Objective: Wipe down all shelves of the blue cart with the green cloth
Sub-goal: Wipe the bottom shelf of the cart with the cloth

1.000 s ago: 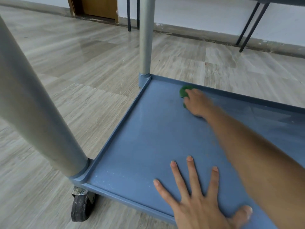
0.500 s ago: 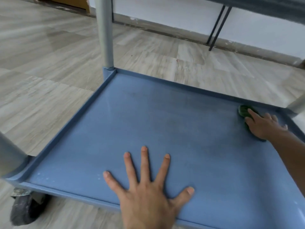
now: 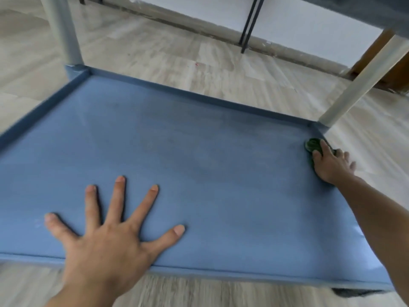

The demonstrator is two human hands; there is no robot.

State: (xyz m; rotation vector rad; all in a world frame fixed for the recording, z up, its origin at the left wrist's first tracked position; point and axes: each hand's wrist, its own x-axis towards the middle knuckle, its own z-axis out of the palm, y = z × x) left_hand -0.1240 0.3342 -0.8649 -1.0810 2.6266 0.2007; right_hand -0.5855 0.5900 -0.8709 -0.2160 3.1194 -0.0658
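Observation:
The bottom shelf of the blue cart (image 3: 199, 165) fills the view, a flat blue tray with a low raised rim. My right hand (image 3: 332, 165) lies flat on the green cloth (image 3: 312, 144) and presses it into the far right corner of the shelf, beside the grey post. Only a small dark green part of the cloth shows past my fingers. My left hand (image 3: 110, 235) rests flat on the shelf near its front edge, fingers spread, holding nothing.
Grey posts rise from the far left corner (image 3: 64, 38) and the far right corner (image 3: 363, 80). The underside of an upper shelf (image 3: 380, 9) hangs at top right. Pale wood-look floor surrounds the cart. Black furniture legs (image 3: 250, 25) stand by the white wall.
My right hand slid the cloth along the far rim from the left part of the shelf to the far right corner. The view swung right. My left hand stayed flat on the shelf.

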